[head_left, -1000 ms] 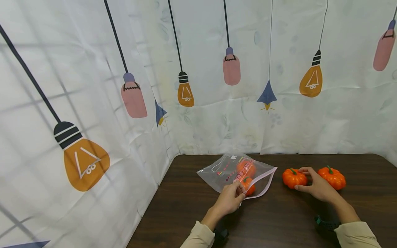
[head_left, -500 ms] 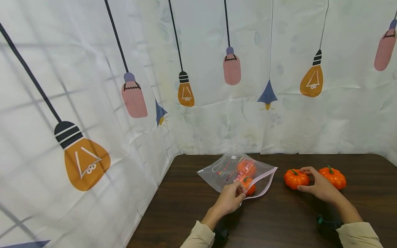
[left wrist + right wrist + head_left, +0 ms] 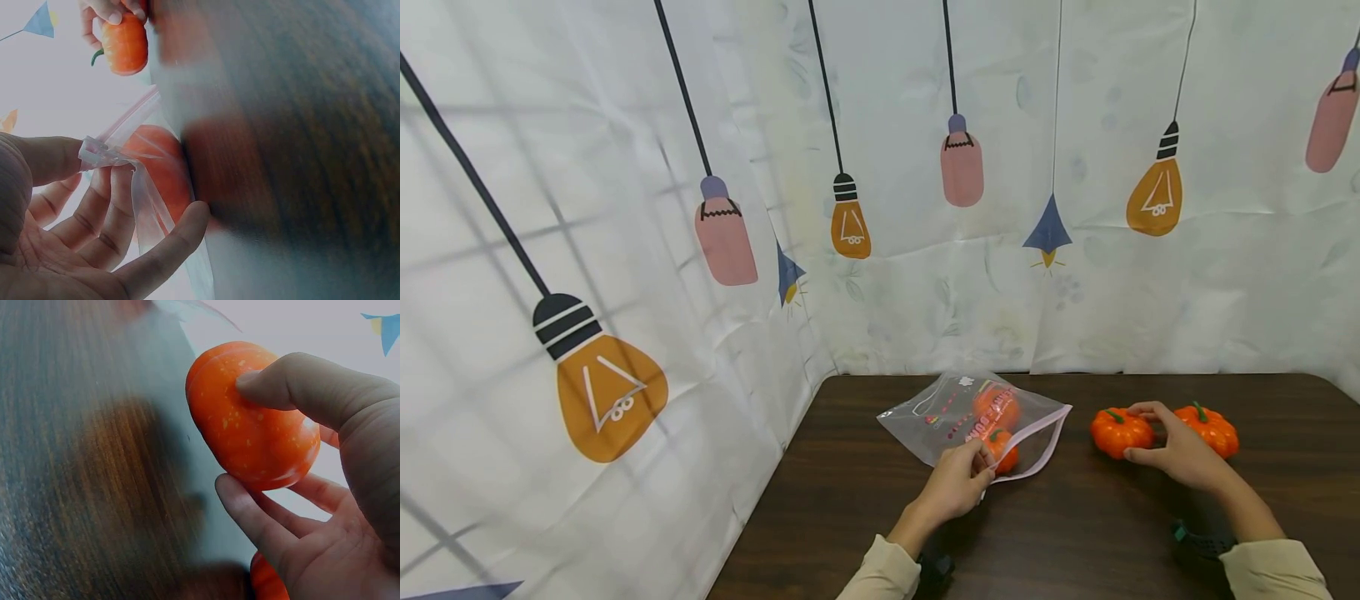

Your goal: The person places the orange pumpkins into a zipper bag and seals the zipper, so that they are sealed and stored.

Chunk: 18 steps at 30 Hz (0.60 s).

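Observation:
My left hand (image 3: 957, 483) pinches the near edge of a clear zip bag (image 3: 936, 412), its slider end between thumb and fingers in the left wrist view. The bag lies with its mouth parted toward the right, and two small orange pumpkins (image 3: 1002, 450) show inside it. To the right, my right hand (image 3: 1180, 450) grips another small pumpkin (image 3: 1118, 432) with a green stem, thumb on its near side and fingers behind. In the right wrist view that pumpkin (image 3: 244, 419) sits between thumb and fingers. One more pumpkin (image 3: 1210, 429) stands just behind the right hand, partly covered by it.
Everything lies on a dark wooden table (image 3: 1075, 533). A white curtain (image 3: 910, 308) printed with hanging lamps runs along the back and left edges. Dark straps (image 3: 1202, 542) show beneath both wrists.
The right hand and the pumpkin it holds have shifted slightly to the right in the head view. The left hand and the bag look the same.

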{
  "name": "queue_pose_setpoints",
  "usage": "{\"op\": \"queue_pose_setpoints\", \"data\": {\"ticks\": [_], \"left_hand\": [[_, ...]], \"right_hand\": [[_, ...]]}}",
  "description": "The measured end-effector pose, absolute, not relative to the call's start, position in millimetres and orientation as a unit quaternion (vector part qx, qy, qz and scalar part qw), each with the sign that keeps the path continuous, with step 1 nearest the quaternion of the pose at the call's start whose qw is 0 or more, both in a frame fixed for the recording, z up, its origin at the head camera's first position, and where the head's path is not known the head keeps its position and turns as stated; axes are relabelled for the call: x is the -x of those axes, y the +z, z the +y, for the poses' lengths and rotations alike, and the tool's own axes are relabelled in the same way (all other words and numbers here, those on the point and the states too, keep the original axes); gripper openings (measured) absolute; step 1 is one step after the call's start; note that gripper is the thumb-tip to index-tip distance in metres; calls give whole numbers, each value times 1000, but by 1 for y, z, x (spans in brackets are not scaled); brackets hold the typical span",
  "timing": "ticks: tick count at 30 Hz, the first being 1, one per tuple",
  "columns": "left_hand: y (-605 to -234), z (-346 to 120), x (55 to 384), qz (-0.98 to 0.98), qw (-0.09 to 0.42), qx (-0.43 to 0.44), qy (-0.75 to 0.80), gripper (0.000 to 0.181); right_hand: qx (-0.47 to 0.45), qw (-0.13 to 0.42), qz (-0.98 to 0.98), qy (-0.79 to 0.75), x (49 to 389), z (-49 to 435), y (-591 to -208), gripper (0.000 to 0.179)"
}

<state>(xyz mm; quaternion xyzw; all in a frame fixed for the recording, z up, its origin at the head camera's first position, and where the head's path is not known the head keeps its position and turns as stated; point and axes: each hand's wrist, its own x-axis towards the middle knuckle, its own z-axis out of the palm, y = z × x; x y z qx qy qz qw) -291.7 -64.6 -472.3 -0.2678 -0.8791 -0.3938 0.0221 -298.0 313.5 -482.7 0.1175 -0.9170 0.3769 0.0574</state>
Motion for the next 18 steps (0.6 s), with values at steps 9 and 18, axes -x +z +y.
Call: {"op": "queue_pose_setpoints", "data": {"ticks": [9,18], "left_hand": [[-472,-65,293,-880,26,269,-390,9],[-471,-64,292,-881,21,268,-390,9]], "right_hand": [[-138,56,-905,399,299,313,-480,69],[-155,51,-890,426,296,309,-473,68]]}}
